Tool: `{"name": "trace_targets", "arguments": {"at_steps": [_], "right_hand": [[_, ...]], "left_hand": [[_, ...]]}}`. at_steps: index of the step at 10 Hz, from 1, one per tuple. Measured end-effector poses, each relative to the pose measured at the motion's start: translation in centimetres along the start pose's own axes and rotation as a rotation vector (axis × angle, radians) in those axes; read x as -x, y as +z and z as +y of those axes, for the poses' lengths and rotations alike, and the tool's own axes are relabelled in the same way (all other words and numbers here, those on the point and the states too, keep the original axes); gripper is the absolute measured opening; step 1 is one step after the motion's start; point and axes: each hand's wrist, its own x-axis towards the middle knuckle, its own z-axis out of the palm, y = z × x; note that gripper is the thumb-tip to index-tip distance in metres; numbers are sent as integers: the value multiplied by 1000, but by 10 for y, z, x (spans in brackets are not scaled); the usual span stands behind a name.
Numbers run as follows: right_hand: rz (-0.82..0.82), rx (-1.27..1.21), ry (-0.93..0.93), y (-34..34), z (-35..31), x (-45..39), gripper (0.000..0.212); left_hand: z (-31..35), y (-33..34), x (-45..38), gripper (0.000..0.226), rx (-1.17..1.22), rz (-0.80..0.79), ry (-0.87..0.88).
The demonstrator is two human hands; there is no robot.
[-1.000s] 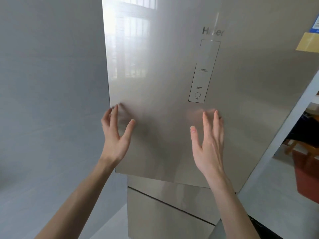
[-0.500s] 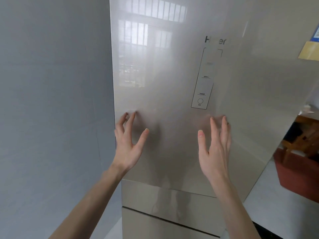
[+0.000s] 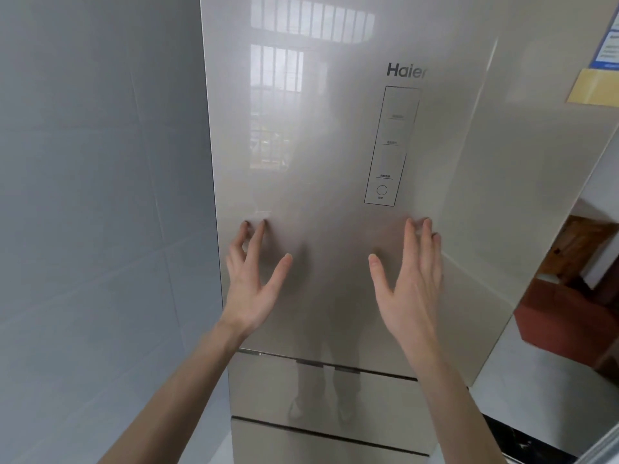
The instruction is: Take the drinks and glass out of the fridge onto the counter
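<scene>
Hands first: the left hand (image 3: 254,283) and right hand (image 3: 410,283) are both spread wide and empty, fingertips raised at the glossy beige upper door (image 3: 335,145) of the fridge (image 3: 335,390). Whether the tips touch the surface cannot be told. A narrow control panel (image 3: 392,145) sits just above the right hand. Drawer fronts lie below; a grey tiled wall (image 3: 100,195) stands left. Drinks and glass are hidden behind the door.
</scene>
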Motion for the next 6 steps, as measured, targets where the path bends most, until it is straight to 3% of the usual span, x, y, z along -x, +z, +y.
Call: {"name": "trace_targets", "arguments": {"at_steps": [2,4,6], "right_hand": [[-53,84,-23,-8,0,-1,80],[-122,-157,2,-27,-9,2,78],[-83,-316,-65,-53,-18,12,80]], "left_hand": [[-6,-3,-4,72,-57,-18,5],[14,-8,4,63,50,-3,-62],[50,-11,31,54,89,63,-44]]}}
